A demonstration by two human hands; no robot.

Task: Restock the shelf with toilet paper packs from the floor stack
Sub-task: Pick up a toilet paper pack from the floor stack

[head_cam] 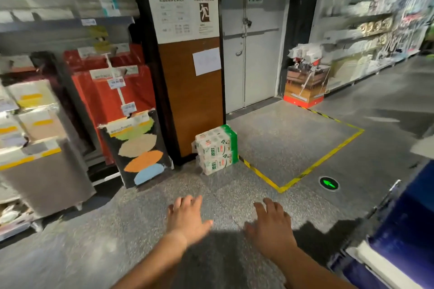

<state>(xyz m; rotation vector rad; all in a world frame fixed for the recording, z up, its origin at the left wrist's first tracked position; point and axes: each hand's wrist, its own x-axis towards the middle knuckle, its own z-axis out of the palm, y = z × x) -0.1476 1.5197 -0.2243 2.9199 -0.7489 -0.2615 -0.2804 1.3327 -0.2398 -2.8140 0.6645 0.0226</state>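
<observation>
I can't read the print on the toilet paper packs (217, 149); it is too small. The shelves on my left (47, 91) and the far shelves on the right (366, 30) are smeared with blur, so their goods stay unclear. The blue object (404, 230) at lower right is cut by the frame edge. The wall notice (183, 2) text is unreadable.
</observation>
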